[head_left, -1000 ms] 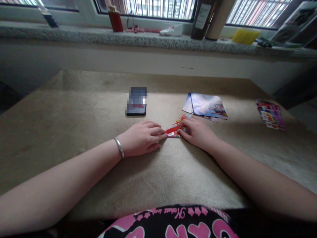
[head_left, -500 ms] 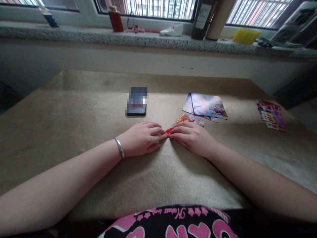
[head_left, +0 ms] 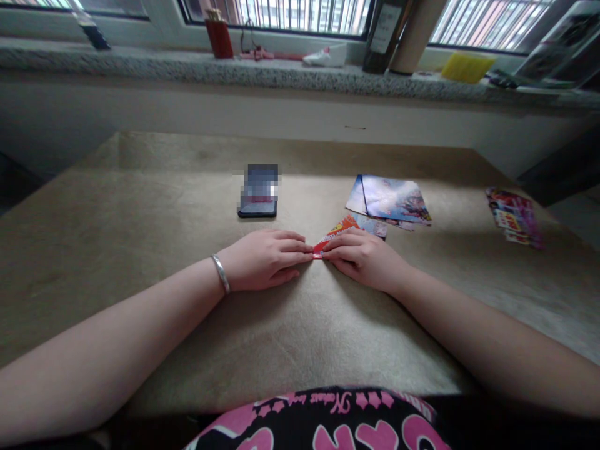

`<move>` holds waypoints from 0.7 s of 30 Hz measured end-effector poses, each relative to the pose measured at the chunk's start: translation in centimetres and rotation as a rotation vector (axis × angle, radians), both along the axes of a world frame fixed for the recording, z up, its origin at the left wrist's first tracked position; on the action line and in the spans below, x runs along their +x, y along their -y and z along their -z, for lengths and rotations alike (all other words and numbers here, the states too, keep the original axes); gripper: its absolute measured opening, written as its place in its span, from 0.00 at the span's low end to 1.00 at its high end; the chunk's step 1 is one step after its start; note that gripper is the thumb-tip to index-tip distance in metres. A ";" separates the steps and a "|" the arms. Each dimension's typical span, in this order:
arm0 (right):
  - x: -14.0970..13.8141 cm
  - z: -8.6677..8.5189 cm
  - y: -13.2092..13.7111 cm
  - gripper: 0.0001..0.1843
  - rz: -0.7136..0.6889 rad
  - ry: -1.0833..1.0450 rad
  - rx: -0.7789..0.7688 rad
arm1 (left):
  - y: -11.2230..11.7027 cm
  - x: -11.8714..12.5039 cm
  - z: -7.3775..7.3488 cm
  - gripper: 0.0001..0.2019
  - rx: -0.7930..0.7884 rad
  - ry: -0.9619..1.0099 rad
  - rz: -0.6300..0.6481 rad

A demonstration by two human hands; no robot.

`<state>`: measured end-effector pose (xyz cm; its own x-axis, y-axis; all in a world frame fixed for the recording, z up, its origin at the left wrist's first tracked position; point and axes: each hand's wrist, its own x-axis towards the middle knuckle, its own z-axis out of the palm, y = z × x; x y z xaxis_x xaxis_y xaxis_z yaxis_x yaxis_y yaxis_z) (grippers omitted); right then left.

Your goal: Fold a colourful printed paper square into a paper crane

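Head view: fwd & down over a tan tabletop, both bare hands mid-table.
Red paper: a red-orange printed paper, flat on the table b/w the hands; narrow end at L, wider part running up & R, partly under the R fingers.
L hand: the left hand is palm down, fingers nearly straight & together, tips at the paper's narrow end; can't tell if they pinch or just press.
Bracelet: silver-coloured bracelet, L wrist.
R hand: the right hand lies over the paper's R part, fingers slightly bent, tips near the L ones (small gap b/w); grip underneath hidden, can't tell.
Pale piece: a pale printed piece sticks out just behind the R hand; can't tell if it's joined to the red paper.
Blue sheets: overlapping glossy blue sheets, beyond the R hand.
Far-R pile: pink-red printed pile, well apart from the hands.
Phone-like slab: dark slab, pixelated, beyond the L hand.
Sill: speckled stone sill w/ a red container & a yellow block.
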<state>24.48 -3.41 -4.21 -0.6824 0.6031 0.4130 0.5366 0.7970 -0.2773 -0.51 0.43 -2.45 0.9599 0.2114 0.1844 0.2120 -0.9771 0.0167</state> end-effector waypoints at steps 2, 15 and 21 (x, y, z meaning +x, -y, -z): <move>0.0 0.0 0.0 0.12 0.004 0.000 0.000 | 0.0 0.1 0.0 0.16 -0.004 -0.006 0.000; -0.2 0.0 0.5 0.12 0.048 0.074 0.054 | -0.3 -0.5 0.1 0.14 -0.015 0.033 0.056; -0.1 -0.1 0.4 0.13 0.028 0.076 0.030 | -0.2 0.0 -0.1 0.12 -0.045 0.044 0.032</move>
<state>24.38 -3.84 -4.15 -0.6952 0.6109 0.3789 0.5777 0.7885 -0.2112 -0.50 0.59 -2.36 0.9575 0.1900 0.2172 0.1791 -0.9814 0.0689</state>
